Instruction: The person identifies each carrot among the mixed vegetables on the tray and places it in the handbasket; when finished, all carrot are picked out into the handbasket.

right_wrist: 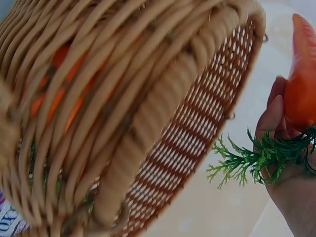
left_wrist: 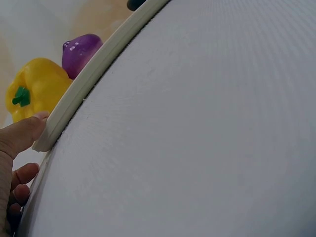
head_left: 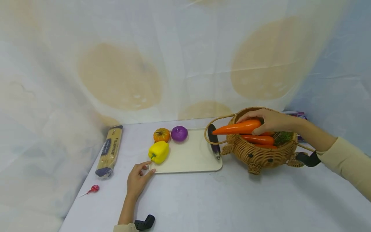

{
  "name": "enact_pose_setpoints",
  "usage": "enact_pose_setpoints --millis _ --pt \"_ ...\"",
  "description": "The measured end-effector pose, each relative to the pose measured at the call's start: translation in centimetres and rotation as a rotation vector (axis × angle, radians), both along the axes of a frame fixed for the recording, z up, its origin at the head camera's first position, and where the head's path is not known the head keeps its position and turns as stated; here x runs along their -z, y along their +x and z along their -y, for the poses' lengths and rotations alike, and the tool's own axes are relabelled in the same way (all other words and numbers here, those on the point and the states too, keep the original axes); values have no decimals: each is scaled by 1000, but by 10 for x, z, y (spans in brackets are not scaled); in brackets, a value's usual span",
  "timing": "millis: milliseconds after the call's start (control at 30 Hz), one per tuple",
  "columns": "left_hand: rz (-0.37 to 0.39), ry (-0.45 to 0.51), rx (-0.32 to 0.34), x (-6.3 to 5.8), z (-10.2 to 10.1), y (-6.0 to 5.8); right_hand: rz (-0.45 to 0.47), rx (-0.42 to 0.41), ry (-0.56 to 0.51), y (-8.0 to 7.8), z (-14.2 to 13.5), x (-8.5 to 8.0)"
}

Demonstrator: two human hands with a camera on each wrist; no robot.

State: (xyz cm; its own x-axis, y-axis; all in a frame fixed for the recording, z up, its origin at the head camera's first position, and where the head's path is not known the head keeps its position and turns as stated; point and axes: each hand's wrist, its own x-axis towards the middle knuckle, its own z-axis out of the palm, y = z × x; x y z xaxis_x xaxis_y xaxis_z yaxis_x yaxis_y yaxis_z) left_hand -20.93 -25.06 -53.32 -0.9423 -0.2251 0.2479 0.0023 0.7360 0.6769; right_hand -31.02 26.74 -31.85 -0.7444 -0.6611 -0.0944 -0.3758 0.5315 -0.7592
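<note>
My right hand (head_left: 268,120) grips an orange carrot (head_left: 238,127) over the wicker basket (head_left: 249,158), its tip pointing left. In the right wrist view the green leaves (right_wrist: 276,155) of this carrot hang by the palm. More carrots (head_left: 259,139) lie inside the basket. At the near left corner of a cream tray (head_left: 189,158), my left hand (head_left: 137,180) holds the rim between thumb (left_wrist: 27,133) and fingers. A yellow bell pepper (head_left: 159,152), a small pumpkin (head_left: 161,135), a purple onion (head_left: 179,133) and a dark eggplant (head_left: 213,141) sit on the tray.
A spaghetti pack (head_left: 109,151) lies left of the tray, with a red lollipop (head_left: 93,189) nearer the front. The basket's looped handle (head_left: 206,130) reaches over the tray's right end. A purple package (head_left: 299,115) shows behind the basket. Cloth walls (head_left: 185,64) enclose the table.
</note>
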Motion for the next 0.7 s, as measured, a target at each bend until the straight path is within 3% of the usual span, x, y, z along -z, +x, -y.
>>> enact_pose_setpoints --millis 467,700 --pt "24 2 -3 -2 0 -3 119 -64 -10 -22 -42 -13" --pt "30 0 -3 -2 0 -2 138 -81 73 -32 -58 -25"
